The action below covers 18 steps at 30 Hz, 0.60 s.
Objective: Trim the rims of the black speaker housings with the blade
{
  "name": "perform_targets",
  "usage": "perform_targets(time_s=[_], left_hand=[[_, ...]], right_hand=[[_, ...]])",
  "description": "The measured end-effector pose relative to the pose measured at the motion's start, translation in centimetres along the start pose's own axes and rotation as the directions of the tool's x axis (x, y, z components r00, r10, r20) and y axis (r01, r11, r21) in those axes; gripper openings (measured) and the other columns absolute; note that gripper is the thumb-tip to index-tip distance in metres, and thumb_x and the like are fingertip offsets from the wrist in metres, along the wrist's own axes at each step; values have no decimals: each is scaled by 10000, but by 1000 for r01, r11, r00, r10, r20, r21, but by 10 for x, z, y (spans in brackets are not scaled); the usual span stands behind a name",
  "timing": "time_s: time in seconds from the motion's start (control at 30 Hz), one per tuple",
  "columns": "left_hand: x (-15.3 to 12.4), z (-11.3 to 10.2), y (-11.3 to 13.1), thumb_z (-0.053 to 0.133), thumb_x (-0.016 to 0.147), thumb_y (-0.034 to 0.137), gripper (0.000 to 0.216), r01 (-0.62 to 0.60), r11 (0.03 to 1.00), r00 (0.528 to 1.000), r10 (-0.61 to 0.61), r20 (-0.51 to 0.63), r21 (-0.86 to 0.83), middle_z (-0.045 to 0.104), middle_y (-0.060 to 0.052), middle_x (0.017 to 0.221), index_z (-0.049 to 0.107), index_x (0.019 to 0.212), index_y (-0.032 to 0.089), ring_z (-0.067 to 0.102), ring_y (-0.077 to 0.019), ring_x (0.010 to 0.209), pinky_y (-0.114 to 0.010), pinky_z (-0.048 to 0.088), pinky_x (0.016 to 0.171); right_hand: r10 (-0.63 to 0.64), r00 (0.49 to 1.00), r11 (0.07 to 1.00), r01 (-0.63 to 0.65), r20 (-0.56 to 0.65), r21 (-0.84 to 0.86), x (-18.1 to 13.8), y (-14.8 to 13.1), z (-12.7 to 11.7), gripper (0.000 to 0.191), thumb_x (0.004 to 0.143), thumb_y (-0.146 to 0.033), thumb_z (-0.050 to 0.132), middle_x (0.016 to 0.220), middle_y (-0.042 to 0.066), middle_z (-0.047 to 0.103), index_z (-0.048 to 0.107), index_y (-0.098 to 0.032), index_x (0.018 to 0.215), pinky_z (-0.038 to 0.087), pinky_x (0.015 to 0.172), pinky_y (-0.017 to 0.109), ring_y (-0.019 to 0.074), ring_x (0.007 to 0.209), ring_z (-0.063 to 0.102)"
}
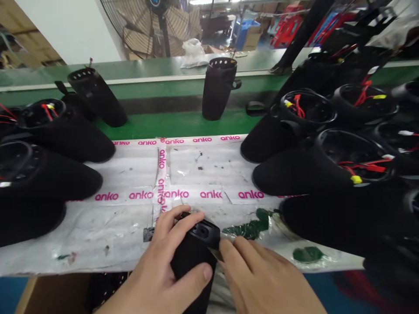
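A black fabric-covered speaker housing (191,257) is tilted at the near edge of the bench, with a glossy black port panel (203,231) along its upper end. My left hand (160,261) wraps around it, fingers over the top and thumb across the fabric. Close against the panel's right end, my right hand (262,274) has its fingers curled together. A thin edge shows by those fingertips, but what they pinch is hidden.
Black speaker housings with red wires crowd the right (353,152) and left (55,126) sides. One housing (219,89) stands on the green conveyor (163,124) behind the bench. White sheeting with pink "anko" tape (176,194) covers the bench. Below is a cardboard box (49,292).
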<state>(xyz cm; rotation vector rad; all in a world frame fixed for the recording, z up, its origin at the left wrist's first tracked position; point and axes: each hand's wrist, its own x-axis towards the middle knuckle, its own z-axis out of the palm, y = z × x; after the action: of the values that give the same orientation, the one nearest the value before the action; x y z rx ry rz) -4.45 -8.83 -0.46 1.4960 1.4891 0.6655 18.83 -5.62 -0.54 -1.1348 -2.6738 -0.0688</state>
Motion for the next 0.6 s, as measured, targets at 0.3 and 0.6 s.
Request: perform_targets(time_s=[0.3, 0.6], left_hand=[[3, 16, 2, 694, 964, 267, 606, -97, 995, 992, 97, -84, 10, 476, -31, 1661, 573, 1500, 521, 568, -345, 1510, -591, 485, 1261], [14, 8, 16, 700, 1041, 462, 346, -115, 993, 993, 116, -26, 38, 624, -69, 1510, 686, 1382, 400, 659, -315, 1422, -426, 627, 1135]], right_hand=[[49, 999, 999, -48, 14, -7, 4, -6, -3, 457, 705, -33, 472, 764, -65, 642, 479, -246, 1110, 431, 487, 326, 165, 543, 637], [58, 996, 995, -53, 60, -85, 9, -8, -10, 275, 883, -48, 470, 740, -15, 657, 557, -198, 1096, 466, 469, 294, 166, 521, 641]])
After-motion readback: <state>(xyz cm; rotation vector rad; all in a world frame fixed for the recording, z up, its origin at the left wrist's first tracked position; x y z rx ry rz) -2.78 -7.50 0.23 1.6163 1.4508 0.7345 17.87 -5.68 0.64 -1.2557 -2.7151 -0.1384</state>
